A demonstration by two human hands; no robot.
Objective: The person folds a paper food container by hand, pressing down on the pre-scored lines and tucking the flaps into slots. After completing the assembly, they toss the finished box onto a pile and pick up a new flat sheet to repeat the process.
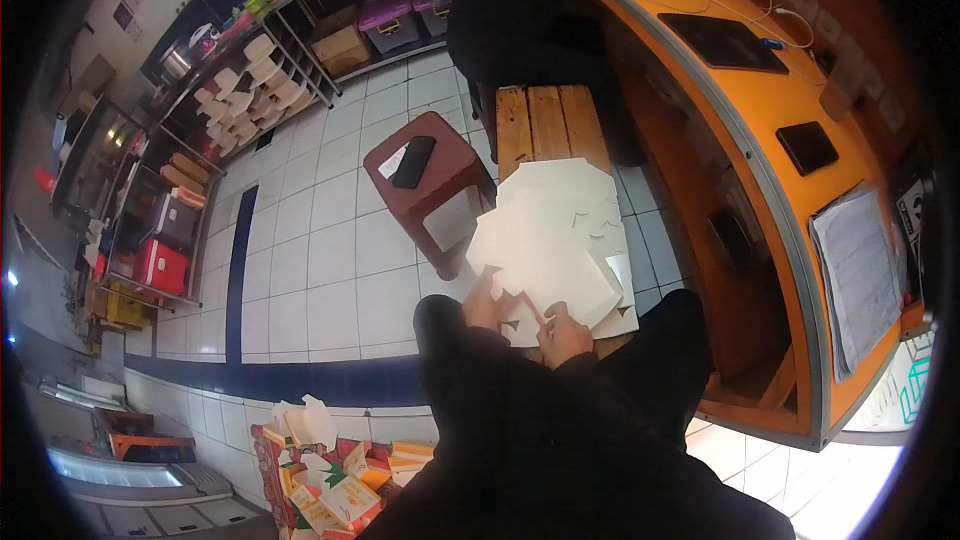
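Observation:
White die-cut cardboard sheets [545, 230] with slits and notched corners lie flat on a wooden bench [545, 120] between my knees. At the near left corner of the top sheet, my left hand [484, 304] grips the cardboard's edge, its fingertips by a small flap. A little to the right, my right hand [565, 336] has its fingers curled in a pinch on the near edge. A narrow folded strip of the cardboard runs between both hands. The undersides of the sheets and some of my fingertips are hidden.
Left of the bench stands a maroon stool [425, 175] with a black phone [414, 162] on it. An orange counter [745, 130] runs along the right. Folded printed boxes [345, 495] lie on the floor at lower left. Another person [525, 30] sits at the bench's far end.

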